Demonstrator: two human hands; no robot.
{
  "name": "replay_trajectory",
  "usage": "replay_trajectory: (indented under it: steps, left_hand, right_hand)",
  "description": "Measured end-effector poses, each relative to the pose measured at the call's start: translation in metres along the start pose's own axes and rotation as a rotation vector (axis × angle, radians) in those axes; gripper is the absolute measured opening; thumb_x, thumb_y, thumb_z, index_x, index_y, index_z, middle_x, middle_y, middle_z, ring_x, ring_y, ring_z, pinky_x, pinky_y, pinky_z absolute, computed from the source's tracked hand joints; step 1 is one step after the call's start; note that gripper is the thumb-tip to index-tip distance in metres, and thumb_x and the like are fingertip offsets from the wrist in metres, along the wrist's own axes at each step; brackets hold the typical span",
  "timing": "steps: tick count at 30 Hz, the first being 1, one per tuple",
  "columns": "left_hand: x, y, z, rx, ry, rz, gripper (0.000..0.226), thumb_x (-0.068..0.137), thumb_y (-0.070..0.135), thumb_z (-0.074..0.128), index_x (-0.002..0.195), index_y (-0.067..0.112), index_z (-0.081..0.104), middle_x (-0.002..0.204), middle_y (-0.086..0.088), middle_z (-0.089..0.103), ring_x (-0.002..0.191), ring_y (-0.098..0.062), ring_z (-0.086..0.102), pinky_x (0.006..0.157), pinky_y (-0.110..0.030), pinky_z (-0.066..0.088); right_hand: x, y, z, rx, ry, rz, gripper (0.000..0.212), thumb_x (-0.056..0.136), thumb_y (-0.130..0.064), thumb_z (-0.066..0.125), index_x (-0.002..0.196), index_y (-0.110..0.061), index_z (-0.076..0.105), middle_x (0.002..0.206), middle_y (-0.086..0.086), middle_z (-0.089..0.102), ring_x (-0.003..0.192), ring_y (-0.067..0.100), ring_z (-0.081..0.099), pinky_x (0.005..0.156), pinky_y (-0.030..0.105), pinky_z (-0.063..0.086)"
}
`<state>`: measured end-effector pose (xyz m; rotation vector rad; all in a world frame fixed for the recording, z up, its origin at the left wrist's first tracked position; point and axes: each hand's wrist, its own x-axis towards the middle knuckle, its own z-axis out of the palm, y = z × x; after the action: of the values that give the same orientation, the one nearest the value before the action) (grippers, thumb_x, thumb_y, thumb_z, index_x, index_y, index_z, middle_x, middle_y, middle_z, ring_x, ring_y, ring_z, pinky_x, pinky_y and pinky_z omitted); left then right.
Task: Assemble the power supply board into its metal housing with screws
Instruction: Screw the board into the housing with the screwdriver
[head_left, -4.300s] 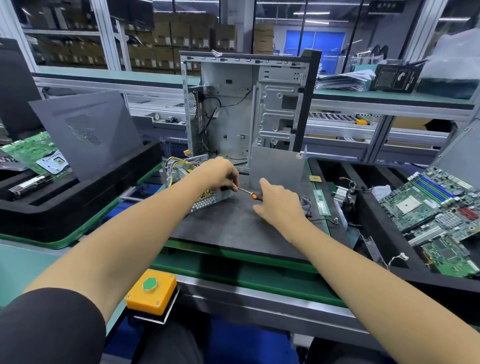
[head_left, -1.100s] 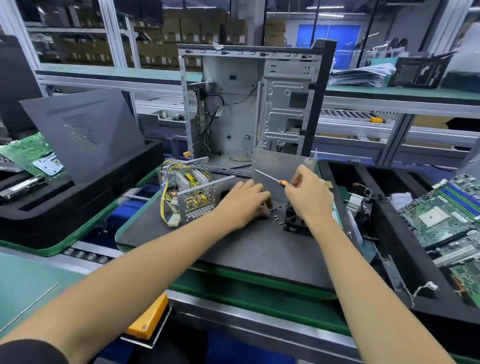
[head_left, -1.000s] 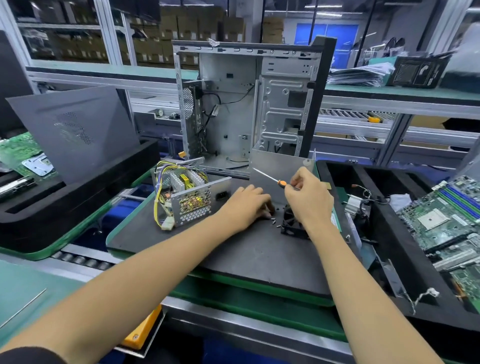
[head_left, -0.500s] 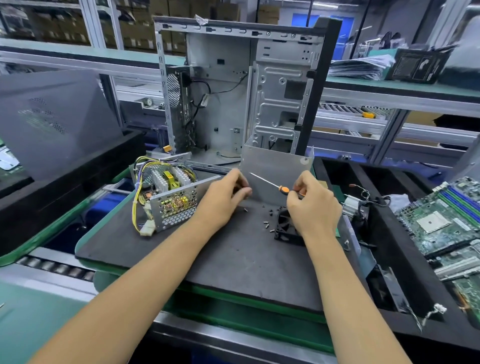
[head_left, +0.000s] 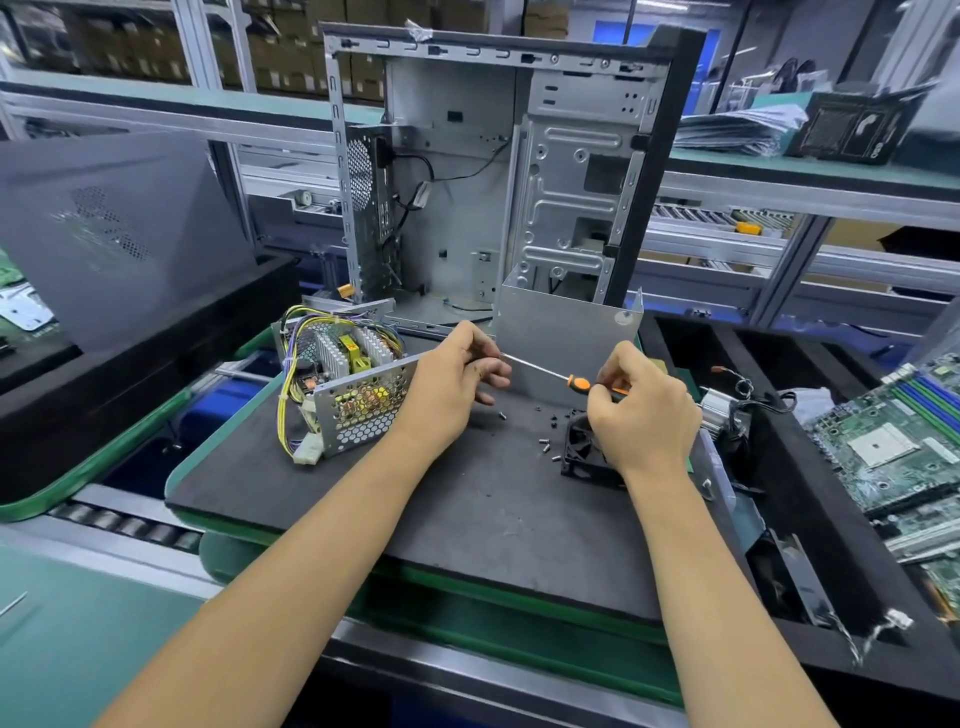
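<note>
Gripping the screwdriver (head_left: 558, 375) handle, the right hand (head_left: 644, 410) curled shut; left hand (head_left: 452, 379) fingertips pinched its tip. The board (head_left: 345, 384) sat in its housing just left of them, screws (head_left: 545, 442) below.

Open computer case (head_left: 498, 171), black fan (head_left: 584, 449)

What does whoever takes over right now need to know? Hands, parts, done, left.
Right hand grips the screwdriver by its orange handle. Left hand pinches at the shaft tip; a screw there can't be confirmed. Power supply sits in its mesh housing on the grey mat, left of both hands. Loose screws lie beside the black fan. Fastened screws: not visible. Left: drive screws into housing.
</note>
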<state>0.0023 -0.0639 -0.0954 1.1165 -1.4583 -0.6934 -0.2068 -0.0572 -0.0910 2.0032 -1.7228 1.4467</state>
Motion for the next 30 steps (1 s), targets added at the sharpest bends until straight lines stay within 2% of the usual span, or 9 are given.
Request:
replay_trajectory:
  steps: [9, 13, 21, 30]
  left_hand:
    - [-0.004, 0.007, -0.002, 0.018, -0.016, 0.012, 0.015, 0.104, -0.005, 0.048, 0.099, 0.008, 0.053, 0.093, -0.008, 0.075, 0.086, -0.022, 0.075, 0.067, -0.030, 0.057]
    - [-0.005, 0.008, -0.003, 0.053, -0.045, 0.011, 0.007, 0.104, -0.004, 0.050, 0.102, 0.002, 0.053, 0.094, -0.009, 0.075, 0.086, -0.019, 0.075, 0.069, -0.037, 0.057]
    - [-0.007, 0.011, -0.002, 0.076, -0.042, 0.002, 0.008, 0.105, -0.003, 0.048, 0.103, 0.001, 0.055, 0.093, -0.014, 0.073, 0.079, -0.014, 0.072, 0.067, -0.031, 0.056]
    - [-0.007, 0.013, -0.002, 0.085, -0.043, 0.020, 0.008, 0.104, -0.003, 0.049, 0.101, 0.000, 0.056, 0.094, -0.018, 0.072, 0.084, -0.023, 0.072, 0.068, -0.030, 0.055]
  right_hand:
    - [0.000, 0.002, -0.001, 0.008, -0.007, -0.009, 0.008, 0.068, -0.023, 0.051, 0.074, -0.020, 0.055, 0.058, -0.008, 0.052, 0.057, 0.026, 0.053, 0.053, 0.029, 0.038]
    - [0.001, 0.003, -0.001, 0.010, -0.023, -0.011, 0.007, 0.068, -0.023, 0.052, 0.073, -0.020, 0.054, 0.057, -0.009, 0.051, 0.057, 0.025, 0.053, 0.052, 0.027, 0.037]
    - [0.000, 0.003, -0.002, 0.011, -0.022, -0.028, 0.005, 0.067, -0.022, 0.053, 0.071, -0.019, 0.054, 0.055, -0.012, 0.047, 0.054, 0.020, 0.049, 0.051, 0.026, 0.030]
    - [0.000, 0.004, -0.002, 0.003, -0.013, -0.046, 0.005, 0.067, -0.023, 0.054, 0.071, -0.019, 0.053, 0.055, -0.010, 0.047, 0.053, 0.021, 0.049, 0.050, 0.025, 0.033]
